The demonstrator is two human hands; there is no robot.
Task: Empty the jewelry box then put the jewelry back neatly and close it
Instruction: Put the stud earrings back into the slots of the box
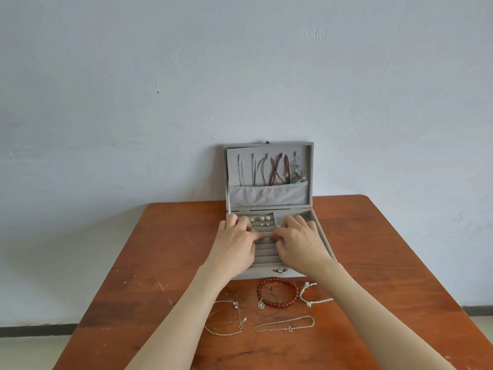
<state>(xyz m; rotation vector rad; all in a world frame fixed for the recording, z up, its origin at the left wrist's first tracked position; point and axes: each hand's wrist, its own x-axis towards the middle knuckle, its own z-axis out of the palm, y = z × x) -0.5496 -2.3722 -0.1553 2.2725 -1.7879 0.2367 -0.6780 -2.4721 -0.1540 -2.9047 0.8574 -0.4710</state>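
Note:
A grey velvet jewelry box [318,226] stands open at the far side of the table, its lid [268,195] upright with several necklaces [277,169] hanging in it. Earrings [262,218] sit in the back rows of the ring rolls. My left hand [237,244] and my right hand [301,244] both lie in the box, with bent fingertips meeting over a middle ring row. Anything between the fingers is hidden. On the table in front lie a red bead bracelet [293,297], a silver bangle [312,296], a silver chain [285,323] and a thin chain with a pearl [236,315].
The brown wooden table [160,263] stands against a pale wall. The box sits near its far edge. The box's right-hand compartment [306,215] shows only grey lining. Bare wood extends left and right of the box.

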